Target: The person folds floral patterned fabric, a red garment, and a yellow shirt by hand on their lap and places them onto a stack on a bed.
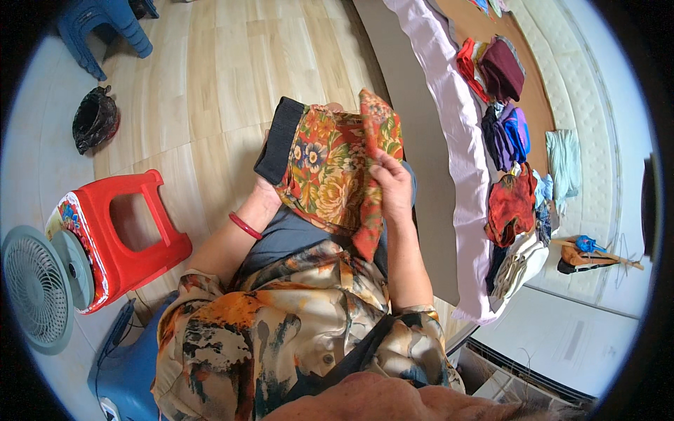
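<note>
A red floral cloth piece (326, 165) with a black ribbed band (279, 140) at its left end is held above my lap, partly folded. My left hand (268, 191) supports it from below at the band end; most of its fingers are hidden behind the fabric. At the other end, my right hand (393, 184) is closed, thumb and fingers pinching a folded-over strip (372, 203) of the same floral fabric. A red bangle (246, 226) circles my left wrist.
On the right, a bed edge with a pale pink cloth (467, 161) bears folded clothes (502, 70) and a red patterned garment (510, 207). At left stand a red stool (133, 238) with a grey fan (38, 281), a black bag (96, 121) and blue stools (105, 31).
</note>
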The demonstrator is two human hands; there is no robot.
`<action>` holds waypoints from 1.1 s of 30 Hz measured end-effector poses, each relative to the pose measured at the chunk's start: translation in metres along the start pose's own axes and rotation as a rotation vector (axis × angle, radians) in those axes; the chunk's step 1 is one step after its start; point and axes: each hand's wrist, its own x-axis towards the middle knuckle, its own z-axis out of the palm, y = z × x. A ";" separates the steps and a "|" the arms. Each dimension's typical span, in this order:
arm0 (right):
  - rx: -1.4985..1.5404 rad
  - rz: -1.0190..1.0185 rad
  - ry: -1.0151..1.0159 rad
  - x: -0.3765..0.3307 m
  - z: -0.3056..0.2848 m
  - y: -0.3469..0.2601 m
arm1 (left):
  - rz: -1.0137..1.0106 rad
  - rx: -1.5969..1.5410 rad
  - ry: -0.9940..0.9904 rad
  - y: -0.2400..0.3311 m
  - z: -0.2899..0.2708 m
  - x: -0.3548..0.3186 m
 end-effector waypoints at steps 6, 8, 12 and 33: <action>0.485 -0.067 -0.209 0.006 -0.051 0.007 | -0.227 0.042 0.013 -0.006 0.005 -0.001; 0.640 -0.073 -0.212 -0.003 -0.046 -0.004 | -0.232 0.288 0.054 -0.015 0.003 -0.004; 0.688 -0.080 -0.204 -0.009 -0.052 -0.017 | 0.339 2.061 -0.224 -0.057 0.007 -0.010; -0.963 -0.957 -0.067 -0.005 0.041 0.022 | -0.159 1.263 -0.099 0.017 -0.032 0.023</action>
